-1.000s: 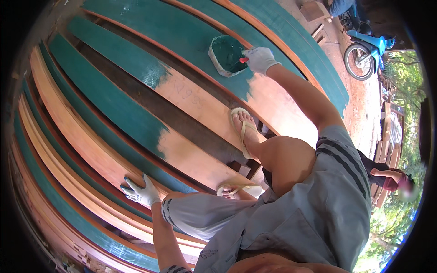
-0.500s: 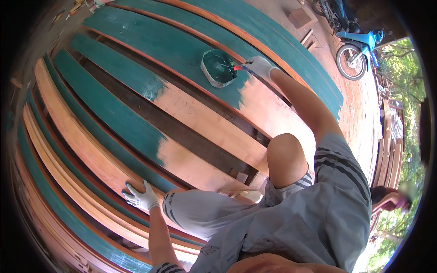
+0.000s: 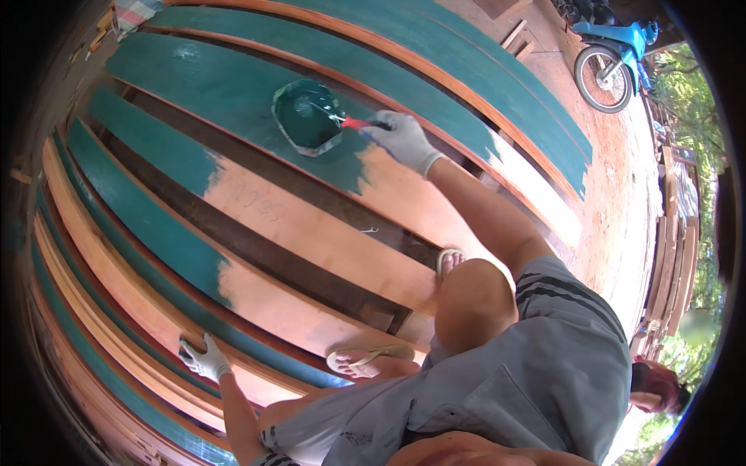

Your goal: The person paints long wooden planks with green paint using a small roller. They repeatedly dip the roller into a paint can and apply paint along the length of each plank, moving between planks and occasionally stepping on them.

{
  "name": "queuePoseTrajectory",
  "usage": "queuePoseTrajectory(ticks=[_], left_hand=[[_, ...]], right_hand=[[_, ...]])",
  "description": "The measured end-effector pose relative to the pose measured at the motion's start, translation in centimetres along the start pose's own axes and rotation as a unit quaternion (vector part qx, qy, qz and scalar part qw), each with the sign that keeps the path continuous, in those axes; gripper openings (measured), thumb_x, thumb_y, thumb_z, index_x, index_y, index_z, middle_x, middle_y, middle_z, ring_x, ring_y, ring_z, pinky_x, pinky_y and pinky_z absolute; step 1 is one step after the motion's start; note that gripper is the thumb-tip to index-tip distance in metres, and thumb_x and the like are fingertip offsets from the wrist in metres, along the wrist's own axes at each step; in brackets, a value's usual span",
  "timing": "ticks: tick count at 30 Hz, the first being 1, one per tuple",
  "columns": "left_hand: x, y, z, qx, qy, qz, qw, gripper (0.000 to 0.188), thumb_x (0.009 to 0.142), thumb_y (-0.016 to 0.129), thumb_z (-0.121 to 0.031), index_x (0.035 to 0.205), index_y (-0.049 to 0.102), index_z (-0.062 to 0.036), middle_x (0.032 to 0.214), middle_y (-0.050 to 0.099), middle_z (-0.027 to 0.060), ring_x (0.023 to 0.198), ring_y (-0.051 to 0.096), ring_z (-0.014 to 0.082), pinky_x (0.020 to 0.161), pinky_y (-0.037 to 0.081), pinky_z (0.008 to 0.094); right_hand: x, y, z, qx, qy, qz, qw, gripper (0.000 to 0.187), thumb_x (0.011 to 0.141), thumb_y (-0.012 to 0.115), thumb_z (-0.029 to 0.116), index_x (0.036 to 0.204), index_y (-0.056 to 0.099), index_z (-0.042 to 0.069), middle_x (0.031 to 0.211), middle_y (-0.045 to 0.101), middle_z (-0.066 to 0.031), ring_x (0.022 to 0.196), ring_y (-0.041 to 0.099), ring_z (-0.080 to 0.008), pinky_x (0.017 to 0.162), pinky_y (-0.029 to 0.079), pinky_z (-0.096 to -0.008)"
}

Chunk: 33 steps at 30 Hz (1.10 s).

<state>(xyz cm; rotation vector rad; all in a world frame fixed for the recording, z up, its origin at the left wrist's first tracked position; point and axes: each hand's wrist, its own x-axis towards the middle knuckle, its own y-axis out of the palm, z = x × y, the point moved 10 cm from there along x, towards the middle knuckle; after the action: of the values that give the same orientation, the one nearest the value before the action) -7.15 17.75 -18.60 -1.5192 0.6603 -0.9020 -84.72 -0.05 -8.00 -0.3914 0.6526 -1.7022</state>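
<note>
My right hand (image 3: 400, 140), in a pale glove, is closed round the red handle of a paint roller (image 3: 354, 123). A thin metal rod runs from the handle into a cut-down, many-sided container (image 3: 326, 147) of dark green paint; the roller's head cannot be made out in it. The container stands on a wide plank (image 3: 233, 101), green on its far part and bare wood nearer me. At the lower left my gloved left hand (image 3: 206, 361) lies with fingers spread on a bare wooden plank (image 3: 148, 299), holding nothing.
Several long planks, some partly green, run side by side with dark gaps between them. My sandalled feet (image 3: 373, 359) are among the nearer planks. A blue motorbike (image 3: 614, 66) stands at the upper right. Stacked boards (image 3: 668, 256) and another person (image 3: 657, 388) are at the right.
The view has shifted, so the planks and container appear further left. My knees have moved and both sandalled feet now show. My right hand still holds the roller at the container.
</note>
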Motion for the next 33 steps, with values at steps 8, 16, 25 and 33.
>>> queuePoseTrajectory(ticks=[8, 16, 25, 33], left_hand=[[-5.3, -1.7, -0.3, -0.013, 0.024, 0.189, 0.982, 0.084, 0.094, 0.081, -0.036, 0.166, 0.046, -0.0126, 0.173, 0.037, 0.0234, 0.156, 0.04, 0.0396, 0.128, 0.033, 0.0476], [-13.0, -6.7, -0.6, 0.039, 0.08, 0.309, 0.947, 0.072, 0.096, 0.078, -0.037, 0.157, 0.056, -0.0064, 0.161, 0.053, 0.0227, 0.151, 0.046, 0.0403, 0.126, 0.038, 0.0483], [-15.3, -6.8, -17.2, -0.039, 0.152, 0.373, 0.915, 0.058, 0.095, 0.075, -0.033, 0.146, 0.065, -0.0054, 0.138, 0.069, 0.0143, 0.124, 0.067, 0.0326, 0.111, 0.051, 0.0417], [-16.6, -4.7, -27.3, 0.06, 0.349, 0.433, 0.829, 0.055, 0.098, 0.071, -0.038, 0.144, 0.066, -0.0083, 0.131, 0.072, 0.0132, 0.122, 0.067, 0.0333, 0.108, 0.051, 0.045]], right_hand=[[1.1, 2.1, -8.6, 0.135, 0.07, 0.025, 0.988, 0.03, 0.101, 0.074, 0.032, 0.111, 0.079, 0.004, 0.09, 0.074, -0.0144, 0.082, 0.069, -0.0235, 0.077, 0.052, -0.0385], [-0.1, 6.6, -12.1, 0.433, 0.222, 0.18, 0.855, 0.031, 0.111, 0.065, 0.042, 0.104, 0.07, 0.012, 0.074, 0.058, 0.0025, 0.055, 0.047, -0.0067, 0.049, 0.032, -0.0236], [-5.3, 4.7, -14.7, 0.597, 0.246, 0.305, 0.7, 0.041, 0.114, 0.056, 0.043, 0.125, 0.068, 0.006, 0.077, 0.056, 0.0028, 0.054, 0.043, -0.0064, 0.048, 0.033, -0.0233], [-8.9, 0.0, -22.6, 0.33, 0.258, 0.177, 0.89, 0.035, 0.104, 0.074, 0.039, 0.111, 0.078, 0.005, 0.073, 0.062, 0.0031, 0.056, 0.05, -0.0049, 0.05, 0.035, -0.0237]])
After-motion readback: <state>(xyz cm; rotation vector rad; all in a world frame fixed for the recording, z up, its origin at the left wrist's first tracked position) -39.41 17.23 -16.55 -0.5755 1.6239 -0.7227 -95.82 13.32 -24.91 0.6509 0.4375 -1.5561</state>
